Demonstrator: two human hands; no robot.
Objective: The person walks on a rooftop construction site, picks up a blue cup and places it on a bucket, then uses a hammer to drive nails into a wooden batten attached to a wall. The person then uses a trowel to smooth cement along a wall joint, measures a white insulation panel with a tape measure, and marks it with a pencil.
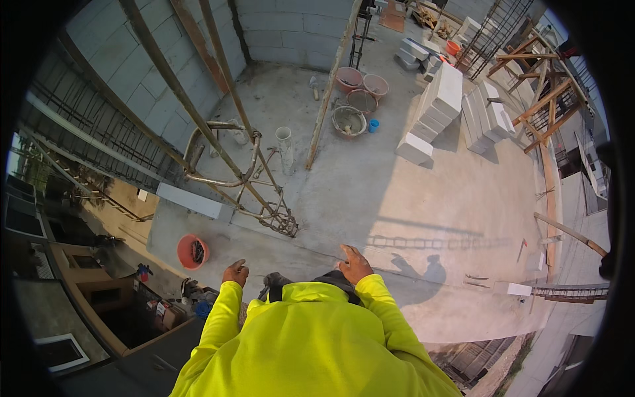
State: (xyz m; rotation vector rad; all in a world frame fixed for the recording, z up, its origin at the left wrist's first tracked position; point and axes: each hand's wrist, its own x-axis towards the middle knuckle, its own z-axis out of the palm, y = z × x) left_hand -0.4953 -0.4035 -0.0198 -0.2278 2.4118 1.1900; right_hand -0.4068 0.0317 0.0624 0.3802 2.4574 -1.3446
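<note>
My left hand [235, 272] hangs in front of me with loosely bent fingers, and nothing shows in it. The orange bucket [186, 252], with dark items inside, stands on the floor to its left. My right hand [355, 264] is held out over the concrete floor, fingers apart and holding nothing visible. Both arms are in bright yellow sleeves, my knees showing dark between them. A metal ladder-like frame [284, 221] stands on the floor ahead, between and beyond my hands, touched by neither.
Slanted poles [173, 79] rise at the left before a block wall [284, 30]. Mortar tubs [348, 122] and a blue cup [374, 126] stand ahead. White blocks [436, 99] are stacked at far right, near a wooden trestle [549, 109]. The slab drops off at left.
</note>
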